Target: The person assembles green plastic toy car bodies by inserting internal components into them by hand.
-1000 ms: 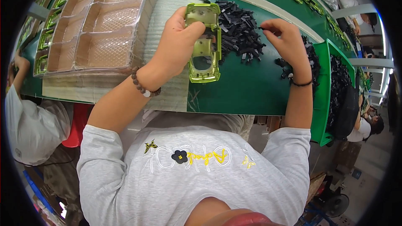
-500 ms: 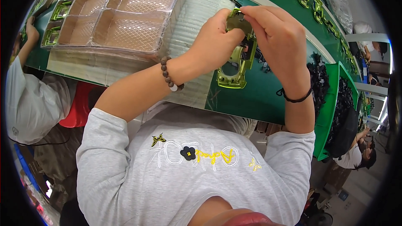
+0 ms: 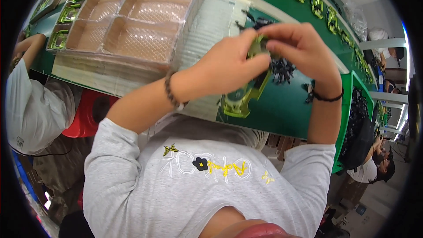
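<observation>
A glossy lime-green toy car body (image 3: pixel 238 108) is tilted over the green table, its near end toward me. My left hand (image 3: pixel 229 64) grips it from the left, thumb across the upper side and fingers around the far part. At the far end, my right hand (image 3: pixel 304 48) has its fingers bent over the shell's edge and its thumb beside them. Any small part between those fingertips is hidden and blurred. Loose black plastic parts (image 3: pixel 282 70) lie on the table just under my right hand.
On the left stands a clear compartment tray (image 3: pixel 141 39) with green car bodies in its far-left row. A green bin (image 3: pixel 346 90) of black parts sits at the right. More green bodies (image 3: pixel 316 3) line the far side. Another person's arm (image 3: pixel 31 48) shows at the left.
Both hands and the car body have moved nearer to me, and the body is tilted more. My right wrist has shifted right, uncovering more black parts. The tray appears slightly farther right.
</observation>
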Demonstrator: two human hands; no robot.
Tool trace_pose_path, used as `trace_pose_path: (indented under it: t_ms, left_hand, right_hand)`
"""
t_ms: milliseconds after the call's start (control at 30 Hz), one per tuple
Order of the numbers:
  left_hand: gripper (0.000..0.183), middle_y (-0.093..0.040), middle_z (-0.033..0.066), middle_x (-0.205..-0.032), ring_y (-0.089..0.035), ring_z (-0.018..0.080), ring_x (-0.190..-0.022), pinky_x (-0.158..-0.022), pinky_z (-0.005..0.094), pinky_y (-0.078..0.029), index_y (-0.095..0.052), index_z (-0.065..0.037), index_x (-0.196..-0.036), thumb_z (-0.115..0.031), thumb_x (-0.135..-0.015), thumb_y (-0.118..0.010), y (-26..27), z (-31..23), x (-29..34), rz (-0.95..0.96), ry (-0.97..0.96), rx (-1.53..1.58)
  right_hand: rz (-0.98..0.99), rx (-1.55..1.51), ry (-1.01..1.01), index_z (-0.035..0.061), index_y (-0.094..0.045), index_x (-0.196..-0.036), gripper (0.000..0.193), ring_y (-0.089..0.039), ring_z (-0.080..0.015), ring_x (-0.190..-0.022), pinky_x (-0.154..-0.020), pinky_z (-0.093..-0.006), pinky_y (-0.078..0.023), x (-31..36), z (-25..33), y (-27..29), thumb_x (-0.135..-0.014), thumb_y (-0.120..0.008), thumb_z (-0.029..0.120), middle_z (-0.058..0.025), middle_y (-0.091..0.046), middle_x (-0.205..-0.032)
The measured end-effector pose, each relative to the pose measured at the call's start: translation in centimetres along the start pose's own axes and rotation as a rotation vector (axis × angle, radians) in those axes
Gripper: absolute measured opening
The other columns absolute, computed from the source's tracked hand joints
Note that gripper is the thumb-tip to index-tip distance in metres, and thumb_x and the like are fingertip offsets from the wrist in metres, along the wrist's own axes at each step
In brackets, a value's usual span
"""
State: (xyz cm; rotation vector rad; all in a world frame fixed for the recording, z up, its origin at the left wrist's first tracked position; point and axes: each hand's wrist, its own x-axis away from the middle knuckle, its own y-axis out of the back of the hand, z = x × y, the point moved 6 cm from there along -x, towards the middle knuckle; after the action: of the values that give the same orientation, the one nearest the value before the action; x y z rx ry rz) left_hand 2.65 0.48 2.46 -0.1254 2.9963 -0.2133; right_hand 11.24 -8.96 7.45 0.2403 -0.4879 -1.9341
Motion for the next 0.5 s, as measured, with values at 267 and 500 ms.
trace_pose_path:
  t_ms: [267,500]
  left_hand:
    - [0.027,-0.063,0.0149,-0.079,-0.061,0.0289,-0.069,-0.062,0.0362,-0.048,-0.061,-0.002,-0.092,-0.024,-0.078,-0.065,12.4,-7.2,7.2,-0.333,-0.288,-1.364]
    - [0.02,-0.063,0.0122,-0.072,-0.063,0.023,-0.065,-0.058,0.0297,-0.048,-0.061,0.001,-0.088,-0.018,-0.079,-0.063,16.8,-10.2,6.7,-0.354,-0.188,-1.094]
  right_hand:
    - [-0.244,-0.424,-0.413,0.0009,-0.057,-0.108,0.028,-0.062,-0.0108,-0.077,-0.065,-0.0232,-0.052,-2.5,-5.8,10.5,-0.081,-0.063,0.006,-0.0047,-0.064,-0.093]
    - [-0.791,-1.204,-0.357,-0.0058,-0.045,-0.102,0.021,-0.055,-0.03,-0.096,-0.089,-0.039,-0.05,-18.7,-13.2,12.1,-0.083,-0.053,-0.001,-0.0186,-0.054,-0.1]
